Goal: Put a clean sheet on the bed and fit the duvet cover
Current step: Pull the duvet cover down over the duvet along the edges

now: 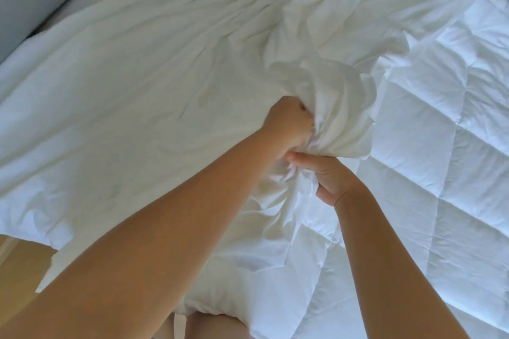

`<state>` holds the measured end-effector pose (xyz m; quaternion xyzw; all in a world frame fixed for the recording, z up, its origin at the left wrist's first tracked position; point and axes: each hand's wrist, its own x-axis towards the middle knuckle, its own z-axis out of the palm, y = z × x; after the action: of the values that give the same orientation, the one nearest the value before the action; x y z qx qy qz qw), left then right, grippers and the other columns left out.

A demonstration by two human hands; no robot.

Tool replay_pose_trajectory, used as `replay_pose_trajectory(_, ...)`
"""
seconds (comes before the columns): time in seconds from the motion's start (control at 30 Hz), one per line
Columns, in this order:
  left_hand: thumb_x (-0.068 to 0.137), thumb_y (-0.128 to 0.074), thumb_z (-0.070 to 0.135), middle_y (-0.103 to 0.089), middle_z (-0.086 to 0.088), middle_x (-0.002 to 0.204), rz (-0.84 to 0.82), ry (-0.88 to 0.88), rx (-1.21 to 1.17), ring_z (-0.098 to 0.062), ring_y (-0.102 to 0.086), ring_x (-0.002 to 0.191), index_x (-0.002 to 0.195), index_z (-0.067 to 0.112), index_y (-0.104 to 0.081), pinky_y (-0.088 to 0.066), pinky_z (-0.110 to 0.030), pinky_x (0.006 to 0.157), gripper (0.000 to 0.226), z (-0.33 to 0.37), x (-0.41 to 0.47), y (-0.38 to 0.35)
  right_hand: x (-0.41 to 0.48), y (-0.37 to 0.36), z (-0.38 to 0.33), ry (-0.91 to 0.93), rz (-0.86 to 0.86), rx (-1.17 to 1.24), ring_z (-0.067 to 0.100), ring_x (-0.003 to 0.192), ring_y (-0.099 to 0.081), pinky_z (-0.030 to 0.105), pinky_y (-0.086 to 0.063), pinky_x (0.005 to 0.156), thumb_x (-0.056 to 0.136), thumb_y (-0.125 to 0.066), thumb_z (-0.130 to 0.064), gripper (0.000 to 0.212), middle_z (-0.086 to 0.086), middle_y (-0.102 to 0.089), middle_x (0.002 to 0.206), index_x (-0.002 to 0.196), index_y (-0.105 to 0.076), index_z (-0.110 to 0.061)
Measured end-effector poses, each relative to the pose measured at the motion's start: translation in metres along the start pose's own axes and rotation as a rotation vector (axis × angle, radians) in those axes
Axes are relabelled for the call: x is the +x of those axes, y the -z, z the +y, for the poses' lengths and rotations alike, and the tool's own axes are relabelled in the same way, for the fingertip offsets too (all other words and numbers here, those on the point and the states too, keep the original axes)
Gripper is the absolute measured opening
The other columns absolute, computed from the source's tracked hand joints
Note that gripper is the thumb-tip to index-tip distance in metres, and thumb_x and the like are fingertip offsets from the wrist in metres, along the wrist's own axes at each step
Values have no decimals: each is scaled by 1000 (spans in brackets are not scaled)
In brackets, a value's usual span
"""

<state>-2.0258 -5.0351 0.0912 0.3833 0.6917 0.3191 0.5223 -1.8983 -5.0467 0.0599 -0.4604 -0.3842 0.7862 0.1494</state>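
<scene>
Left hand [289,124] and right hand [330,176] both clench the bunched duvet cover [338,102]. It bulges just beyond their grip.

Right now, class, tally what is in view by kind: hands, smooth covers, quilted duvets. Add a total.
Hands: 2 (left hand, right hand)
Smooth cover: 1
Quilted duvet: 1
Total: 4

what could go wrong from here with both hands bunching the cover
1. The left hand and right hand both hold one crumpled wad of the duvet cover, so it may twist instead of sliding over the quilted duvet.
2. The cover's lower-left edge hangs over the floor and might slide down.
</scene>
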Motion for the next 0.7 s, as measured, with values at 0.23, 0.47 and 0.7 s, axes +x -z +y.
replay_pose_trajectory(0.23,90,-44,10,-38,5,57,-20,-302,203,-16,-37,58,55,18,-32,-26,-25,49,38,57,-6,-26,5,7,-9,126,18,105,13,63,-67,24,-54,60,71,-59,4,30,-2,-67,62,57,-73,-19)
replay_pose_trajectory(0.47,84,-35,71,-56,-1,66,-22,167,415,-19,-55,66,68,10,-50,-32,-29,54,65,-43,-27,-4,-4,8,11,104,-35,221,23,85,-70,33,-56,73,81,-57,-17,20,7,-72,85,85,-76,-12)
replay_pose_trajectory(0.7,80,-64,49,-52,-7,97,-59,422,118,-23,-55,82,111,5,-48,-55,-33,72,56,-39,-13,9,-9,7,8,73,-22,213,17,85,-70,29,-56,71,76,-53,-12,27,1,-74,87,85,-78,-16)
